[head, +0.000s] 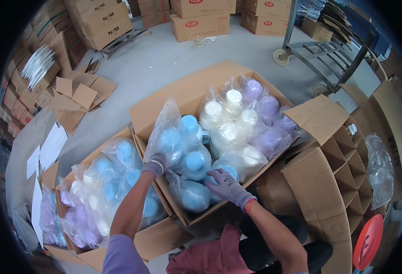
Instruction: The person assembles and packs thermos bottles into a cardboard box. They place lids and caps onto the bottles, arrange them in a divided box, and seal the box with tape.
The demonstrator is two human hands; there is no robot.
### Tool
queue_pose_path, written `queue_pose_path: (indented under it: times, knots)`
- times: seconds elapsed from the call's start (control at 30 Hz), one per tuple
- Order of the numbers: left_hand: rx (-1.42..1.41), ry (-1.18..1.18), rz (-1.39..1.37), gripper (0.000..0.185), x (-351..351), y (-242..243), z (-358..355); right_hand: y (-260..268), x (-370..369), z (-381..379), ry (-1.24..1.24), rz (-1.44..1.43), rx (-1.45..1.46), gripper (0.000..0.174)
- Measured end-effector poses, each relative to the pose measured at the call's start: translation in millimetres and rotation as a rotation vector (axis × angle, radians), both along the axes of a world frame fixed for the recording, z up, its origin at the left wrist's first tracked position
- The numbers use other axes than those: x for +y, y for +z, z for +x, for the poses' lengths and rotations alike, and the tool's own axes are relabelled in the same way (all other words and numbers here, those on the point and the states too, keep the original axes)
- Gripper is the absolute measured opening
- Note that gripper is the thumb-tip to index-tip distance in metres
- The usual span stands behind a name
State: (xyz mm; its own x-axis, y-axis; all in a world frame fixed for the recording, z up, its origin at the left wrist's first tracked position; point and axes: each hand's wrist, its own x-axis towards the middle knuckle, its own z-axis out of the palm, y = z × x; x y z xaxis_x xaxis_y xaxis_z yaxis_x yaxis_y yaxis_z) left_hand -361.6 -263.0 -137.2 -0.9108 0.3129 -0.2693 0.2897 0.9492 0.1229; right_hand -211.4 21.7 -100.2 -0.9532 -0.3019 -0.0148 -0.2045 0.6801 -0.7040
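An open cardboard box [184, 94] in front of me holds plastic-bagged jugs in blue, white and lilac. My gloved left hand [156, 164] is at the box's near left wall, against the clear bag around a blue jug [171, 140]; its fingertips are hidden. The fingers of my gloved right hand [226, 186] curl over another bagged blue jug [232, 170] near the front wall. Between my hands sit two more bagged blue jugs [195, 161]. White jugs [229, 132] fill the middle, and lilac jugs [269, 106] stand along the far right.
Left stands a second open box [95, 152] of similar bagged jugs. At right, a carton with cardboard dividers [341, 167] holds a crumpled plastic bag [380, 171]; a red plastic dish [368, 241] is beside it. Flattened cardboard [81, 92], a metal trolley [324, 58] and stacked cartons [201, 27] lie beyond.
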Motion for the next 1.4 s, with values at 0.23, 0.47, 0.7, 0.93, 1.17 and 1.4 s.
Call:
queue_pose_path:
  times: [0.23,0.47,0.7,0.93,1.17,1.4]
  knots:
    - [0.276,-0.573,-0.017,0.021,163,44,10,25,41,-8,0.077,0.309,0.019,0.036]
    - [-0.397,-0.676,-0.631,0.028,221,-163,-31,28,66,15,0.017,0.287,-0.062,0.040]
    - [-0.466,-0.629,-0.505,0.028,163,-194,-9,19,82,28,-0.012,0.150,-0.085,0.040]
    - [-0.255,-0.285,-0.093,0.029,170,-177,-32,4,89,24,-0.037,0.060,-0.096,0.056]
    - [-0.613,1.085,1.719,0.045,178,-194,-90,9,81,24,-0.005,0.082,-0.119,0.060]
    - [-0.105,1.009,2.152,0.027,216,-59,-42,6,82,24,-0.071,0.091,-0.141,0.066]
